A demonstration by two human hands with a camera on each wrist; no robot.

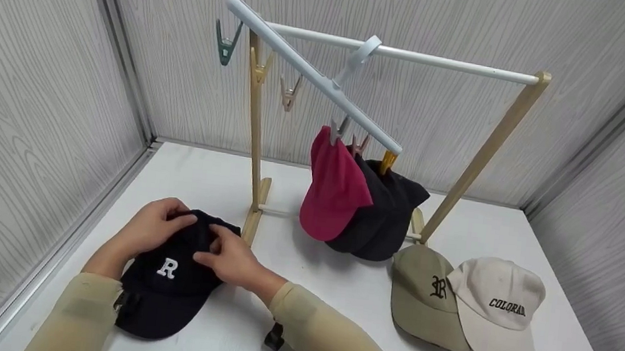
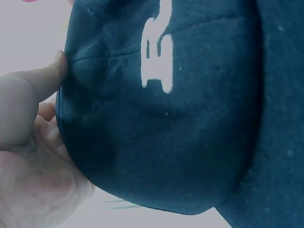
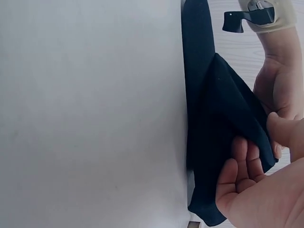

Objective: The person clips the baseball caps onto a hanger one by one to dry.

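A dark navy baseball cap point(image 1: 174, 300) with a white letter R lies at the left of the table, its brim toward me. My left hand point(image 1: 155, 226) grips the crown's left side; in the left wrist view its thumb point(image 2: 50, 73) lies on the cap's outer face and the other fingers go behind the edge. On the crown's right side my right hand point(image 1: 233, 257) pinches the fabric. The right wrist view shows that hand's curled fingers point(image 3: 242, 166) against the dark cloth, thumb above. The fingertips behind the cloth are partly hidden.
On a wooden-legged rack point(image 1: 481, 151) hangs a pale blue clip hanger point(image 1: 310, 75). Its clips hold a magenta cap point(image 1: 334, 192) and black caps point(image 1: 391, 217); a green clip point(image 1: 225, 47) and others at its left end hold nothing. An olive cap point(image 1: 421, 300) and a cream cap point(image 1: 500, 314) lie at right.
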